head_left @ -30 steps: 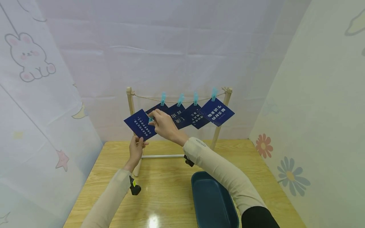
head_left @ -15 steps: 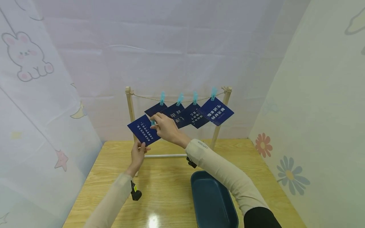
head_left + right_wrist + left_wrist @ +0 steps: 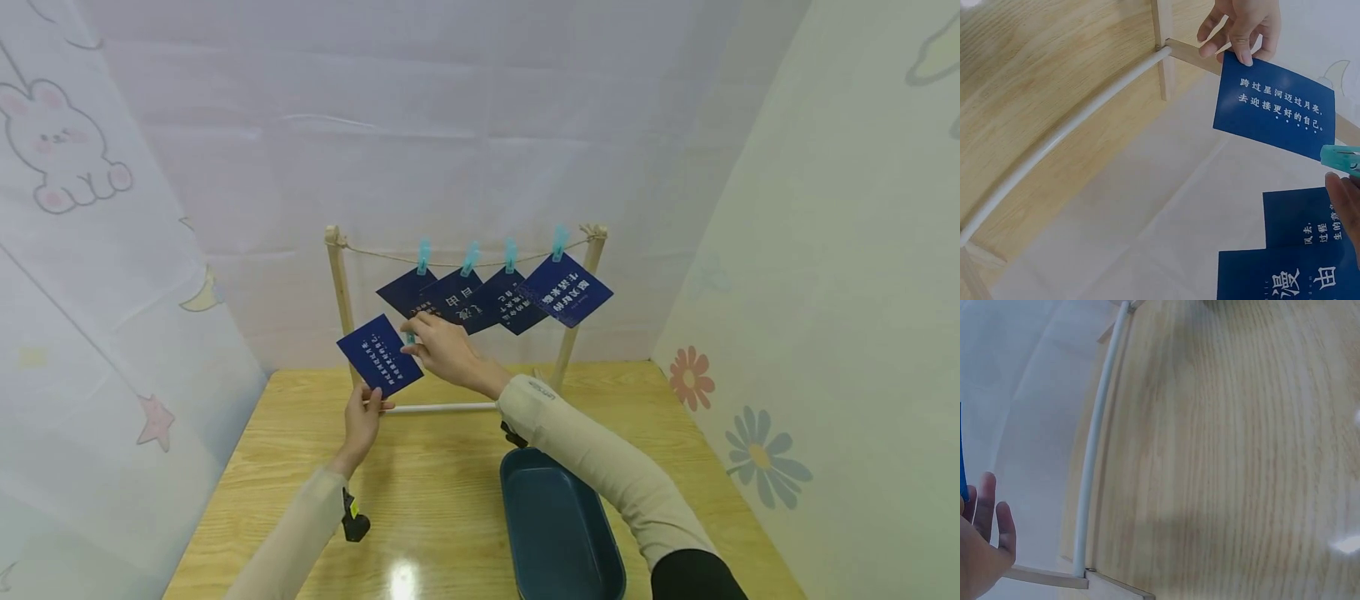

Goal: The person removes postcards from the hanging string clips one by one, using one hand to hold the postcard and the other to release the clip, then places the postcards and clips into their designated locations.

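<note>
My left hand (image 3: 362,423) pinches the lower corner of a dark blue card (image 3: 378,357) with white writing, held below the left end of the string. My right hand (image 3: 456,357) pinches a teal clothespin (image 3: 1340,158) between thumb and fingers. In the right wrist view the clothespin's tip overlaps the card's corner. Behind the hands, several similar blue cards (image 3: 566,289) hang from the string (image 3: 378,254) on teal clothespins (image 3: 560,242). The left wrist view catches only part of the left hand and a sliver of the card at its edge.
The string spans two wooden posts (image 3: 340,287) of a rack, joined low down by a white rod (image 3: 442,408). A dark blue tray (image 3: 508,500) stands on the wooden table (image 3: 427,500) below my right forearm. A pale printed backdrop closes off the back and sides.
Both hands have moved down and slightly right, taking the card and the clothespin lower, away from the string. More of the leftmost hanging card shows now.
</note>
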Motion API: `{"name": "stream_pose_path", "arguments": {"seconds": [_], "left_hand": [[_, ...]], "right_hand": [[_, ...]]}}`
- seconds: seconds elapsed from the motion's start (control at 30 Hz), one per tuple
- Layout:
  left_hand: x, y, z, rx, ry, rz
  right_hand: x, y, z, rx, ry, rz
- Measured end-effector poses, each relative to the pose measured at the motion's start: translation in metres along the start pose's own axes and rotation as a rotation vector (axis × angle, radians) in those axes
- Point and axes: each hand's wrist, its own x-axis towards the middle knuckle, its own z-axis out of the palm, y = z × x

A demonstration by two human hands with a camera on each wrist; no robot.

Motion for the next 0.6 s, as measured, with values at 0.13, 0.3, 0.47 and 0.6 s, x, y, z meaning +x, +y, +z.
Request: {"name": "stream_pose_path", "arguments": {"seconds": [0.13, 0.3, 0.47, 0.6], "left_hand": [[-0.005, -0.007, -0.002, 0.036, -0.009, 0.009], [-0.011, -0.014, -0.002, 0.071, -0.014, -0.013], [-0.015, -0.021, -0.001, 0.073, -0.022, -0.016], [-0.017, -0.026, -0.001, 0.078, -0.023, -0.030]], "right_hand": [[-0.007, 0.002, 0.003, -0.011, -0.026, 0.007], [-0.013, 0.006, 0.007, -0.021, -0.046, 0.006], [-0.016, 0.011, 0.010, 0.017, -0.064, 0.004], [-0.019, 0.015, 0.011, 0.029, -0.079, -0.008]]}}
